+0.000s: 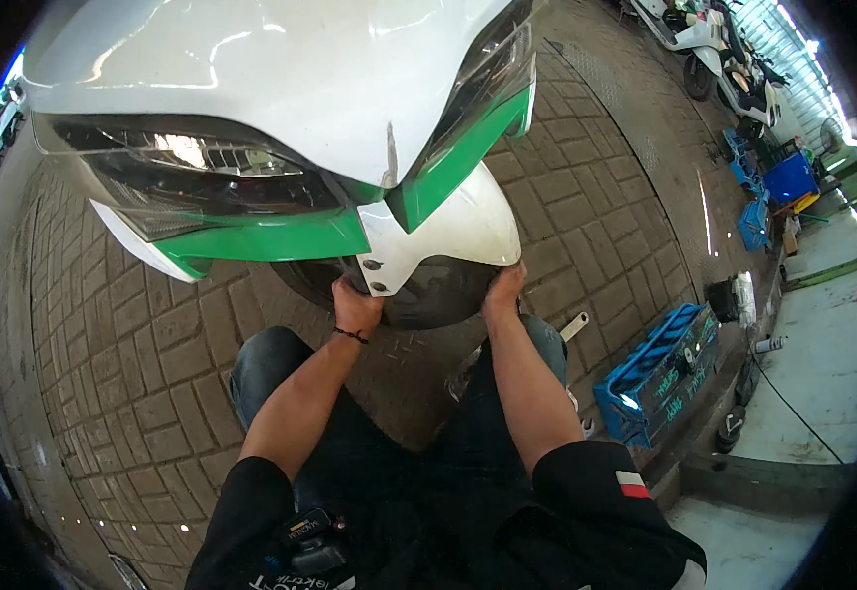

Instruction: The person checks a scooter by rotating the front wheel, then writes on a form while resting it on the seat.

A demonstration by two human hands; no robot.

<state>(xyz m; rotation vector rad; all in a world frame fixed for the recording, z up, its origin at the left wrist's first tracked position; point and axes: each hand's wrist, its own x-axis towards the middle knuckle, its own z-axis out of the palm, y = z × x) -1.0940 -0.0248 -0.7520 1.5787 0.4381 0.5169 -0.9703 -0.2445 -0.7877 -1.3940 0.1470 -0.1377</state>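
In front of me stands a scooter with a white front panel (281, 59), dark headlights (222, 177) and green trim (291, 236). Below the panel, a white front fender (463, 221) curves over the black front tyre (438, 305). My left hand (357, 307) grips the fender's lower left edge, by two dark bolts or holes; its fingertips are hidden underneath. On the opposite side, my right hand (503, 291) is closed around the fender's right edge beside the tyre, its fingers partly hidden. A thin dark bracelet circles my left wrist.
A blue toolbox (654, 379) stands open to my right, near a wrench-like metal tool (574, 326) beside my right knee. Farther right are a spray can (769, 344) and blue containers (790, 182). Parked scooters (713, 54) stand at the far right on paving bricks.
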